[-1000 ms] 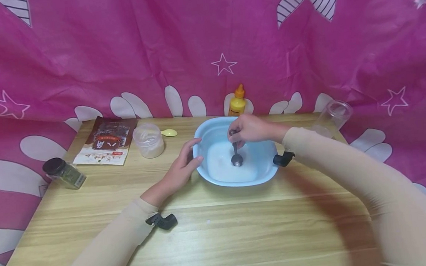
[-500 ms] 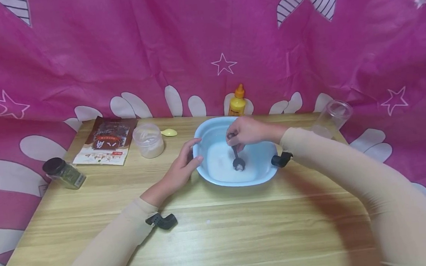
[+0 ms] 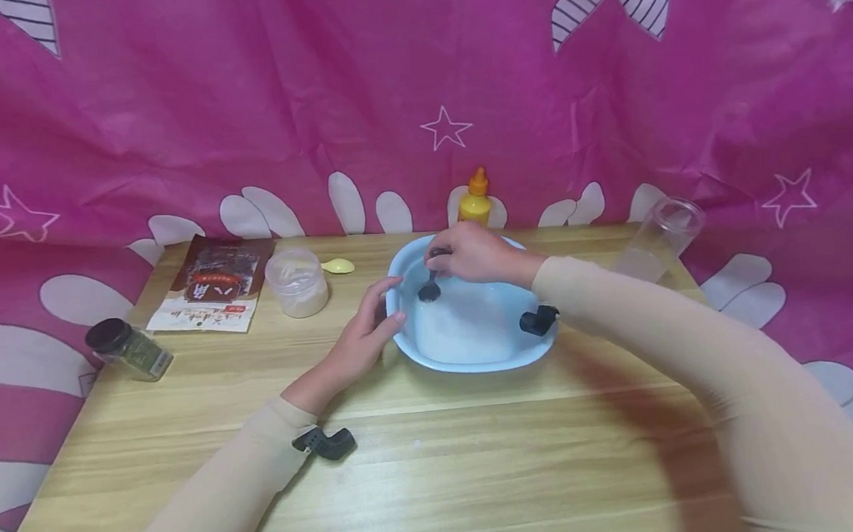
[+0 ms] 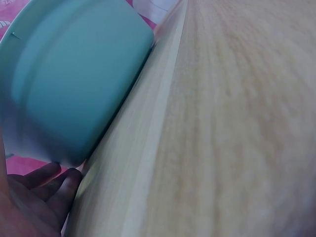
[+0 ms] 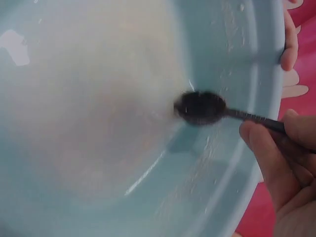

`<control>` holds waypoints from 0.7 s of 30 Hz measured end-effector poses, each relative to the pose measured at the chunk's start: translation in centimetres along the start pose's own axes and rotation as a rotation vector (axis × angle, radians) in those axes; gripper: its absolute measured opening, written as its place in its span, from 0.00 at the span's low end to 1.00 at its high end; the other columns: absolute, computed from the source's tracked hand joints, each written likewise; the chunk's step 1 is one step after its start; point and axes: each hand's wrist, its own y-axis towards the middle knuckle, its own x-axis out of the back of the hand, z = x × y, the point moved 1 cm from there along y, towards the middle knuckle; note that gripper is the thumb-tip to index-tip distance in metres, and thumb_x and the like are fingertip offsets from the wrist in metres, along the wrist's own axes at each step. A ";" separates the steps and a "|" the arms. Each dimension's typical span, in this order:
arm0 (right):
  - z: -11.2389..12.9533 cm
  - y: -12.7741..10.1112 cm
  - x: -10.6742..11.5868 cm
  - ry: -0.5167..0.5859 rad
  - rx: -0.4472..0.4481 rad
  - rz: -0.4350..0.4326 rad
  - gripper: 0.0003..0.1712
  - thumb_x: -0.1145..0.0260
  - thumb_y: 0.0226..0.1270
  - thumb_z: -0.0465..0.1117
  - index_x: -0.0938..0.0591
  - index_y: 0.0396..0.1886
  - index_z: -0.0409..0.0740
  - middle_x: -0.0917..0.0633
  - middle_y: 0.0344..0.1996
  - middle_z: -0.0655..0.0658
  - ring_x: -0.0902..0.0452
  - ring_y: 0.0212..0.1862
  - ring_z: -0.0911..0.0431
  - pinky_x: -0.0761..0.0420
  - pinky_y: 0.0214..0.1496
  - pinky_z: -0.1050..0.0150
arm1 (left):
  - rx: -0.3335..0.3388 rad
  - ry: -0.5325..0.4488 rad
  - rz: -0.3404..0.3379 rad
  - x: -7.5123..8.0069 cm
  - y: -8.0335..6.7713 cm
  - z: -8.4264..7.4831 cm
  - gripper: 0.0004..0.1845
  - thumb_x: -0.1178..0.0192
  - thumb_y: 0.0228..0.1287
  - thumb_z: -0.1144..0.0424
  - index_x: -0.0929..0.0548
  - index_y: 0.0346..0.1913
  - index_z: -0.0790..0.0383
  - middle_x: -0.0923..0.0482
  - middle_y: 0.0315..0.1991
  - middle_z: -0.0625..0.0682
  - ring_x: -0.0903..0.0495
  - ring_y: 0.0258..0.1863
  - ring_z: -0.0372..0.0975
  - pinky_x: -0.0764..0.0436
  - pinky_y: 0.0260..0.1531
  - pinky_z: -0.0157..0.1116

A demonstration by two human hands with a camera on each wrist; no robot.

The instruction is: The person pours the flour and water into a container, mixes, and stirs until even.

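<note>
A light blue plastic basin (image 3: 472, 367) holds cloudy whitish liquid (image 3: 469, 329). My right hand (image 3: 474, 252) pinches the handle of a small dark spoon (image 5: 200, 107) between thumb and fingers, over the basin's far left part. In the right wrist view the spoon's bowl is at the edge of the liquid, close to the wet inner wall. My left hand (image 3: 364, 329) rests against the basin's left outer side, thumb and index finger spread along the rim. From the left wrist camera, its fingers (image 4: 61, 195) reach along the outer wall low down, right at the tabletop.
Left of the basin stand a clear tub (image 3: 298, 284) of white powder, a yellow spoon (image 3: 338, 266), a brown packet (image 3: 213, 284) and a dark-lidded jar (image 3: 130, 349). Behind the basin is a yellow bottle (image 3: 474, 201); a clear jar (image 3: 661, 239) stands at the right, by the curtain.
My right hand has carried the spoon from the basin's middle toward its far left side. The left hand and the basin have stayed where they were.
</note>
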 end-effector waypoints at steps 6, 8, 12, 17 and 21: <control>-1.0 -0.6 0.9 -0.165 0.041 -0.024 0.12 0.26 0.80 0.39 0.07 0.58 0.41 0.07 0.44 0.48 0.15 0.44 0.52 0.09 0.50 0.60 | 0.004 -0.001 -0.003 0.0 -0.1 0.2 0.32 0.45 0.89 0.62 0.41 0.87 0.52 0.39 0.85 0.68 0.32 0.81 0.62 0.25 0.76 0.59; -1.3 -0.9 1.3 -0.227 0.057 -0.014 0.10 0.27 0.80 0.38 0.07 0.54 0.40 0.08 0.39 0.47 0.15 0.41 0.51 0.10 0.47 0.60 | 0.009 0.006 -0.005 0.0 0.0 0.1 0.31 0.45 0.89 0.62 0.40 0.87 0.52 0.40 0.86 0.66 0.32 0.81 0.62 0.27 0.77 0.59; -1.5 -1.7 1.9 -0.341 0.027 0.094 0.08 0.32 0.81 0.37 0.08 0.48 0.40 0.13 0.31 0.46 0.17 0.35 0.51 0.13 0.42 0.58 | 0.015 0.017 -0.007 0.0 0.0 0.1 0.31 0.46 0.89 0.62 0.40 0.86 0.51 0.40 0.86 0.65 0.33 0.82 0.61 0.29 0.79 0.60; -1.0 -2.3 1.5 -0.297 0.002 0.326 0.10 0.33 0.81 0.39 0.08 0.50 0.41 0.12 0.30 0.50 0.16 0.35 0.54 0.13 0.45 0.58 | 0.011 0.016 -0.005 0.0 0.0 0.1 0.31 0.46 0.89 0.62 0.40 0.86 0.52 0.40 0.86 0.65 0.33 0.82 0.61 0.28 0.78 0.60; -0.5 -2.1 0.3 -0.020 -0.010 0.435 0.10 0.31 0.82 0.39 0.09 0.47 0.36 0.09 0.30 0.47 0.07 0.36 0.55 0.08 0.49 0.59 | 0.012 0.010 -0.006 -0.1 0.0 0.2 0.31 0.45 0.89 0.62 0.40 0.86 0.51 0.38 0.85 0.66 0.32 0.81 0.61 0.26 0.77 0.59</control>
